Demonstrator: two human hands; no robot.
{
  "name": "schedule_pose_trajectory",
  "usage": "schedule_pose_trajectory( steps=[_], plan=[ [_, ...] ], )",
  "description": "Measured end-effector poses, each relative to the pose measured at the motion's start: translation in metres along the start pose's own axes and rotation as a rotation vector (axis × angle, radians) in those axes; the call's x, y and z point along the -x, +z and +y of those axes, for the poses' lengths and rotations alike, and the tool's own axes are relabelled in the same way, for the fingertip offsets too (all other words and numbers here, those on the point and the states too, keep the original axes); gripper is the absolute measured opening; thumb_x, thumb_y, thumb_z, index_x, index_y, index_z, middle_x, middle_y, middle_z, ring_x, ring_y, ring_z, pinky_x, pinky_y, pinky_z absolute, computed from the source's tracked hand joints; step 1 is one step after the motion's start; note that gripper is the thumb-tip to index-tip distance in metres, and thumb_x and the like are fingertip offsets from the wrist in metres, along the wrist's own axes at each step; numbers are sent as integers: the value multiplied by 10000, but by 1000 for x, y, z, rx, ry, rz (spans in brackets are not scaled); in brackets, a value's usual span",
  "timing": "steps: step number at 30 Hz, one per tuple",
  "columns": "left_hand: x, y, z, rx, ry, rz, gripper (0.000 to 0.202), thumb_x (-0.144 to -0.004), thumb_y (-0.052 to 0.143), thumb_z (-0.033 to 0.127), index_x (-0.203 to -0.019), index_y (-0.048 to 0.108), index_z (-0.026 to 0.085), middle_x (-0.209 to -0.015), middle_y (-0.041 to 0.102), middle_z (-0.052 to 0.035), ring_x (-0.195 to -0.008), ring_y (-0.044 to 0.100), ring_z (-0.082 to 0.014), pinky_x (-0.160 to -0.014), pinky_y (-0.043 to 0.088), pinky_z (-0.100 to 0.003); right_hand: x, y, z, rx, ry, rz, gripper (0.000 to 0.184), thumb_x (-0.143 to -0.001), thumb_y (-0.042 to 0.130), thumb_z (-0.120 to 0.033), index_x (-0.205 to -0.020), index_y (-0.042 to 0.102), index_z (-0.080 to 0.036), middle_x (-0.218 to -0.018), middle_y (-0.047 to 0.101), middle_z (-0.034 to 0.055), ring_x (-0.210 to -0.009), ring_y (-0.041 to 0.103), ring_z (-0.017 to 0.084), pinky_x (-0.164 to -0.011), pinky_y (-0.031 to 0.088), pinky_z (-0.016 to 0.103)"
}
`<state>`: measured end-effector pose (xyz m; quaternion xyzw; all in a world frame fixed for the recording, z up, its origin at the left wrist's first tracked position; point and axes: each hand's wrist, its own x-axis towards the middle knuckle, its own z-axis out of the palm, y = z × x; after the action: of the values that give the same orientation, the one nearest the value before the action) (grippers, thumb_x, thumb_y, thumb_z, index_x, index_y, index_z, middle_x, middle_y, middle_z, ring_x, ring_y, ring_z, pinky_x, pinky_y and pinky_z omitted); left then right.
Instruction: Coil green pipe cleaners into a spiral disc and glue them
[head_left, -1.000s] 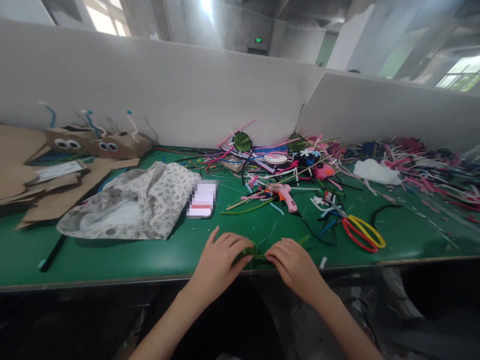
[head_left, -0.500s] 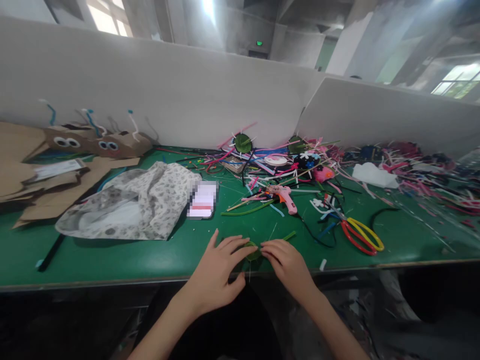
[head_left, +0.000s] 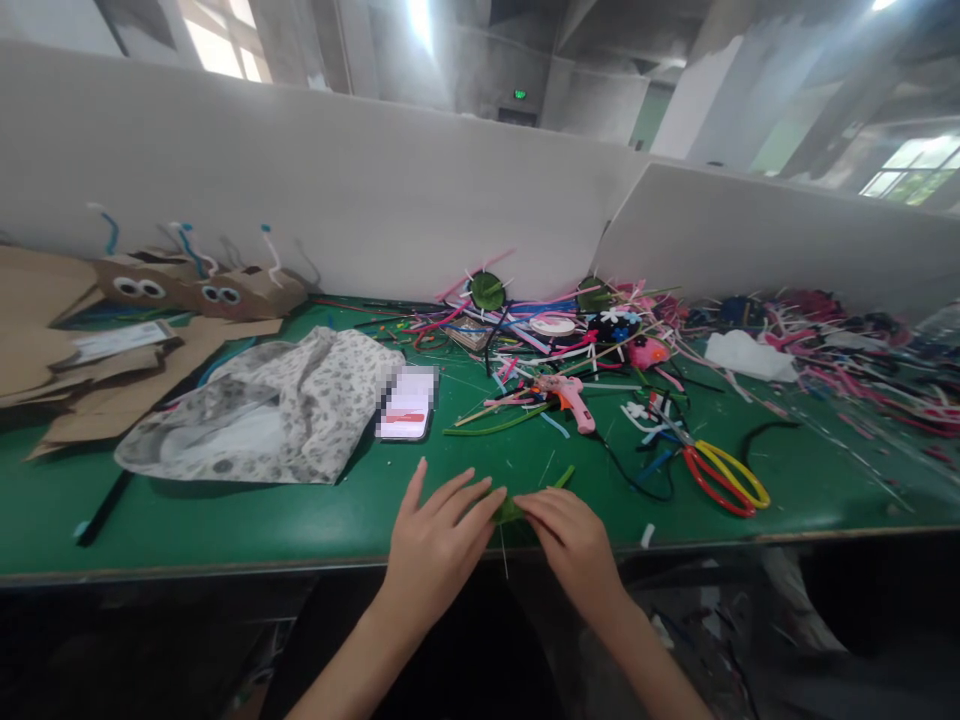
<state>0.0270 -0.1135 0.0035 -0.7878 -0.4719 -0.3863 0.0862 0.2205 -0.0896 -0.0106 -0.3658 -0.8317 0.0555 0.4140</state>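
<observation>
Table (head_left: pixel 225 510), near edge: left hand (head_left: pixel 439 545) fingers flat on pipe cleaner (head_left: pixel 510 508), right hand (head_left: pixel 574 545) pinching it; tight pinch advisable.

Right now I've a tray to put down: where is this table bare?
Bare green runs along the front edge below the cloth, left of the left hand, and again right of the scissors. The middle back, around the glue gun, is crowded with stems; cardboard fills the far left.

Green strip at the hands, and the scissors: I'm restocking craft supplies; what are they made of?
Green strip: likely a matt, fuzzy pipe cleaner, since it holds a bend between left hand and right hand; too small to be sure. Scissors: glossy red and yellow plastic handles; blades seem metal.
</observation>
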Motion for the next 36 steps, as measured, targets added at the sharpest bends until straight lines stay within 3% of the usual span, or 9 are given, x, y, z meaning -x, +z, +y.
schedule_pose_trajectory(
  steps=[6,9,13,18,23,27,30,32,36],
  plan=[
    [-2,-28,-4,-20,-36,96,305,-868,566,118,-1126,626,269,-1012,754,1,-988,685,-211,-1147,151,-516,-14,-6,-36,-56,80,167,137,-879,600,-191,-962,697,-239,-901,753,18,-838,709,178,-817,566,321],
    [2,-36,-3,25,-48,145,317,-859,549,87,-1125,612,247,-1025,751,-25,-961,698,-202,-1146,174,-501,-10,-1,-54,-73,70,241,194,-873,596,-145,-1014,683,-246,-927,753,15,-854,711,174,-856,553,320],
    [10,-39,3,128,-73,165,355,-859,531,68,-1162,584,244,-1054,742,-38,-967,700,-190,-1143,210,-485,0,12,-71,-203,127,310,241,-869,571,-102,-1027,678,-249,-904,744,19,-831,698,166,-796,556,296],
    [20,-34,1,309,-133,174,371,-857,543,72,-1168,580,271,-1049,741,-10,-953,704,-185,-1132,259,-506,6,11,-68,-481,350,214,77,-841,642,-191,-836,708,-231,-746,703,7,-689,656,147,-637,525,247],
    [26,-31,-5,470,-202,86,313,-855,574,129,-1111,642,296,-1013,753,12,-867,722,-182,-1135,266,-522,5,-6,-51,-510,466,99,90,-802,689,-279,-746,718,-214,-679,673,9,-649,633,150,-615,494,248],
    [21,-32,-1,731,-416,-20,150,-837,626,238,-943,728,267,-875,772,2,-782,726,-192,-1088,357,-509,-9,-16,-45,-539,413,-12,91,-800,693,-288,-763,733,-214,-710,694,23,-680,639,158,-636,492,260],
    [14,-33,4,1037,-668,-79,157,-823,647,335,-883,737,221,-882,765,-41,-795,721,-205,-864,548,-361,-18,-16,-46,-546,392,-47,107,-814,679,-296,-772,737,-215,-741,709,33,-708,653,169,-650,505,269],
    [10,-33,6,1189,-782,-87,208,-815,660,360,-936,728,205,-904,755,-55,-824,716,-202,-764,566,-279,-19,-12,-48,-549,437,-29,111,-818,674,-306,-803,735,-216,-763,718,36,-721,667,174,-651,521,266],
    [9,-31,6,1270,-852,-40,243,-803,688,353,-987,708,196,-867,747,-40,-847,703,-180,-780,541,-227,-14,0,-55,-589,569,97,120,-802,689,-320,-813,700,-202,-741,698,23,-656,668,161,-595,538,240]
  ],
)
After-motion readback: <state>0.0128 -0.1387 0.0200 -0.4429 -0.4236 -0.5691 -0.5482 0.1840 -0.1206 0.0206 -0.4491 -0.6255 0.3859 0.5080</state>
